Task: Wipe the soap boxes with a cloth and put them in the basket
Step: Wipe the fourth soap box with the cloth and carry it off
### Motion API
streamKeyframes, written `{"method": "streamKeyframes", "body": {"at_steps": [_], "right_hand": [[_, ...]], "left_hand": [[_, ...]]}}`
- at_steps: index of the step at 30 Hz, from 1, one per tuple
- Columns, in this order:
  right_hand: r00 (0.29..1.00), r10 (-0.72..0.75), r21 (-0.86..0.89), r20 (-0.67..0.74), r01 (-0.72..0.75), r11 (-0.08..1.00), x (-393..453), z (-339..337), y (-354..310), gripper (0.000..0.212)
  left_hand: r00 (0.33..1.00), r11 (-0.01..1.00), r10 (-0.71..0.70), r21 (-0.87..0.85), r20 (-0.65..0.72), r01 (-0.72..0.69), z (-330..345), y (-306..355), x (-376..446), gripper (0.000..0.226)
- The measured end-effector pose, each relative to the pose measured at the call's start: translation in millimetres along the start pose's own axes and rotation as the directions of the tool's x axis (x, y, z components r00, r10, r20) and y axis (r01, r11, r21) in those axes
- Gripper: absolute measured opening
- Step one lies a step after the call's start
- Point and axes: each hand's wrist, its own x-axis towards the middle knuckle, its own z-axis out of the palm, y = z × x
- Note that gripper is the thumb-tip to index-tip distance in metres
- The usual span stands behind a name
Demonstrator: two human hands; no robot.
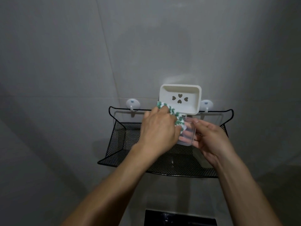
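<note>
Over the mesh basket point(123, 142), the right hand point(210, 137) grips the open soap box point(180, 100) while the left hand point(158, 128) pinches the cloth point(175, 115) against it; best worked firmly into corners.

In the middle of the frame, a black mesh basket point(120, 141) hangs on a grey tiled wall point(81, 54) from two white hooks point(133, 104). The right hand point(210, 139) holds a soap box point(180, 99) open: its white tray with four heart-shaped holes stands up toward the centre of the frame, and its clear lid point(187, 136) hangs below, gripped by the fingers. The left hand point(158, 129) presses a green and white cloth point(177, 119) against the lower left edge of the tray, where it meets the lid. Both forearms come from the bottom of the frame. A dark rectangular thing point(179, 218) is at the bottom centre.
</note>
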Motion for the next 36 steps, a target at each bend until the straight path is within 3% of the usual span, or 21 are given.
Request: {"method": "streamKeyframes", "body": {"at_steps": [7, 10, 13, 17, 26, 36], "right_hand": [[1.000, 0.001, -0.013, 0.030, -0.001, 1.000, -1, 4, 3, 0.025], [0.999, 0.012, -0.006, 0.033, -0.011, 1.000, 0, 4, -2, 0.027], [0.998, 0.025, 0.017, 0.054, -0.026, 1.000, 0, 2, -6, 0.028], [0.999, 0.012, -0.029, 0.049, -0.011, 1.000, 1, 0, -10, 0.027], [0.998, 0.012, 0.002, 0.062, -0.012, 1.000, 3, 9, -7, 0.024], [0.997, 0.040, -0.019, 0.073, -0.039, 0.999, 3, 6, -8, 0.021]], "left_hand": [[0.991, 0.985, 0.066, -0.165, 0.118, -0.046, 5, 12, 1, 0.025], [0.979, 0.968, 0.077, -0.249, 0.191, -0.028, 1, 11, 5, 0.033], [0.957, 0.936, 0.076, -0.351, 0.280, 0.028, -6, 4, 8, 0.040], [0.910, 0.932, 0.143, -0.362, 0.388, 0.008, -11, 0, 7, 0.039], [0.940, 0.970, 0.068, -0.244, 0.334, 0.016, -5, 2, 2, 0.038], [0.908, 0.925, 0.135, -0.379, 0.397, 0.029, -13, -8, 6, 0.047]]}}
